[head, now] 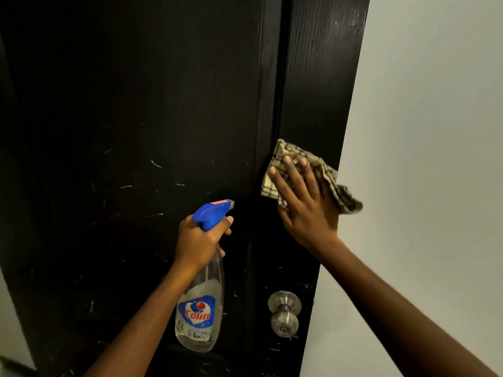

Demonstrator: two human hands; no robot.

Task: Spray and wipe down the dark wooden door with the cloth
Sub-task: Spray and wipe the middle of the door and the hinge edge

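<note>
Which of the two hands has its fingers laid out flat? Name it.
The right hand, pressing the beige checked cloth against the dark wooden door; the left hand curls round the clear blue-topped spray bottle.

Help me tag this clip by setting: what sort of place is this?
Probably indoors in a home, at a room doorway: a dark wooden door with a round metal knob, a plain pale wall beside it, and a household spray bottle in the left hand.
</note>
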